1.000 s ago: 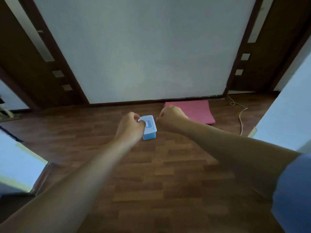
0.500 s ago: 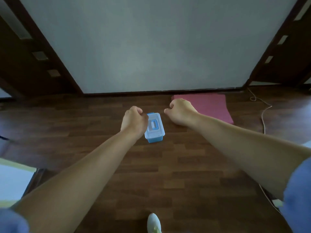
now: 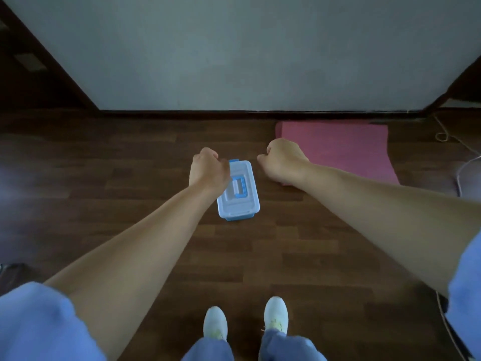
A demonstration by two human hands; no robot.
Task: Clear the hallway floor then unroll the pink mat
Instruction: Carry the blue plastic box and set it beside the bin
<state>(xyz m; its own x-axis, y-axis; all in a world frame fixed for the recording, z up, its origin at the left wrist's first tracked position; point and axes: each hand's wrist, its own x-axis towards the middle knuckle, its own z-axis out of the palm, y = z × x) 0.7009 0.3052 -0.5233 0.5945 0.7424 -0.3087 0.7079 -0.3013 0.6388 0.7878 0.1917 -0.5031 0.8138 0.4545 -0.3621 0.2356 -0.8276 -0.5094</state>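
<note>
The floor (image 3: 130, 178) spreads dark under me. The pink mat (image 3: 338, 147) lies far right by the wall (image 3: 234, 48). The blue box (image 3: 240, 196) sits mid-floor. My left hand (image 3: 208, 170), fist curled, overlaps its left edge; my right hand (image 3: 282, 162), curled, empty, hovers right of it.

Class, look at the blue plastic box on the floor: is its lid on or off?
On. The blue box sits upright with its lid seated flat and its handle folded down on top.
</note>
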